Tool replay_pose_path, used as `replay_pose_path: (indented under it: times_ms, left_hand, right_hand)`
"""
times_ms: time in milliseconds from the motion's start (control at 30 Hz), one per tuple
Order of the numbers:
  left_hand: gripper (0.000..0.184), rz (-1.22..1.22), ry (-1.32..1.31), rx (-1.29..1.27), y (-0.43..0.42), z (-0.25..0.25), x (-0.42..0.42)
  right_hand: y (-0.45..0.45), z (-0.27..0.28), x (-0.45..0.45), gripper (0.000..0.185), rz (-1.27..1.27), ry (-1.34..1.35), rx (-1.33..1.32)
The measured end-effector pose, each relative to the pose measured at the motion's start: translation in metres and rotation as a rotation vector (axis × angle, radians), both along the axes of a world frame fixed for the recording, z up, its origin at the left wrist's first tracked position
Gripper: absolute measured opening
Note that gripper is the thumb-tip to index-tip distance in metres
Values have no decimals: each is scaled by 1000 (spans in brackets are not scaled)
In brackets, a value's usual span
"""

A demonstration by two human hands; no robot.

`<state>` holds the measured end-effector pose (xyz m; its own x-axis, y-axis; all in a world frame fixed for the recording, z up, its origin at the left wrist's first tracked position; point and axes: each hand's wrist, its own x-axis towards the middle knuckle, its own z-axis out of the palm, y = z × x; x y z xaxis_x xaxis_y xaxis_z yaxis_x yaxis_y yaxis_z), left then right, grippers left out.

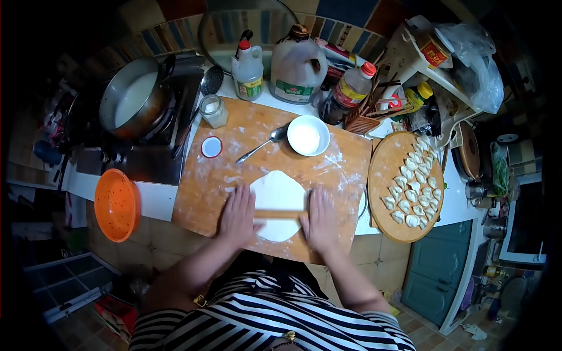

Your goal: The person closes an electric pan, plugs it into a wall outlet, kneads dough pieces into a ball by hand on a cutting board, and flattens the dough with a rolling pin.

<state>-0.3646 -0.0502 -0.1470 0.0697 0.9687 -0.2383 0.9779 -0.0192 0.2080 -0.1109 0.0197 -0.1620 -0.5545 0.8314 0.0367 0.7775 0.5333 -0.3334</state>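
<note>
A wooden rolling pin (281,214) lies crosswise on a thin white sheet of dough (278,190). Over the pin's left end rests my left hand (239,216), palm down, its fingers stretched forward and slightly blurred. My right hand (320,221) lies flat over the other end, fingers also stretched out. Both hands press on the pin without wrapping round it; its ends are hidden beneath them. Under the dough is a floury wooden board (202,187). Beyond the dough, a metal spoon (257,149) leans toward a white bowl (308,136) with white powder inside.
On the right, a round board (383,175) bears several dumplings (413,186). An orange basket (117,205) stands at the left counter edge. A pot (130,99) sits on the stove. A glass jar (213,111), its lid (211,147) and several bottles line the back.
</note>
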Motion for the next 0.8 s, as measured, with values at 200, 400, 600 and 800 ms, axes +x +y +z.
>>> replay_pose_path:
  times_ms: [200, 400, 600, 800]
  left_hand:
    - [92, -101, 16, -13, 7, -2, -5]
    - [88, 115, 53, 383, 112, -17, -21]
    - [89, -189, -79, 24, -61, -18, -6]
    - [84, -49, 48, 112, 38, -9, -15]
  right_hand:
    - [-5, -5, 2, 66, -81, 23, -55]
    - [106, -12, -37, 68, -395, 94, 117]
    - [-53, 6, 22, 71, 1, 19, -43]
    - [33, -25, -11, 72, -167, 47, 103]
